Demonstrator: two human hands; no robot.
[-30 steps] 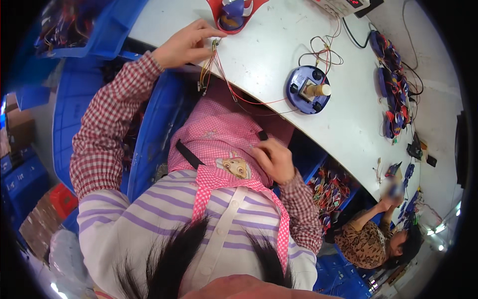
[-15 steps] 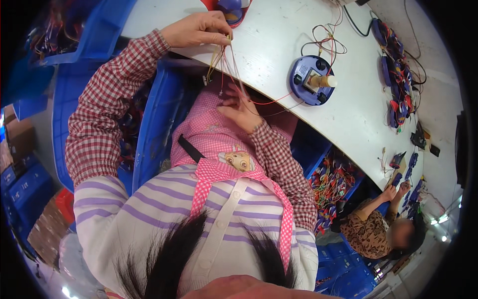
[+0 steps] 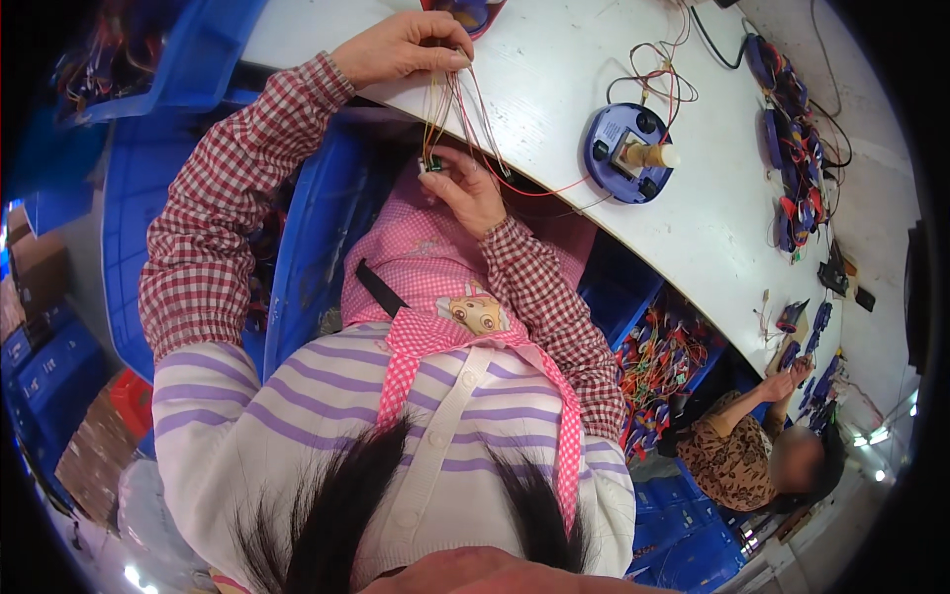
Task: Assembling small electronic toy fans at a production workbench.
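Above the near table edge, my left hand (image 3: 411, 47) pinches the upper ends of a bundle of thin red and yellow wires (image 3: 442, 104), which hang down past the edge. Lower, over my lap, my right hand (image 3: 465, 188) is closed on a small connector (image 3: 432, 163), white and dark green, at the lower end of the yellow wires. The red wires dangle beside it, their ends loose. A round blue-purple device (image 3: 630, 178) with a pale cylindrical knob lies on the table to the right, with red and black wires attached.
The white table (image 3: 554, 59) bears a red and blue part (image 3: 470, 14) near my left hand and a row of wired blue units (image 3: 792, 148) at the right. Blue bins (image 3: 317, 218) stand below; one holds tangled wires (image 3: 663, 371). A co-worker (image 3: 737, 450) sits at the right.
My right hand has gone from open beside the hanging wires to closed on the small connector. My left hand has shifted slightly right and up with the wires.
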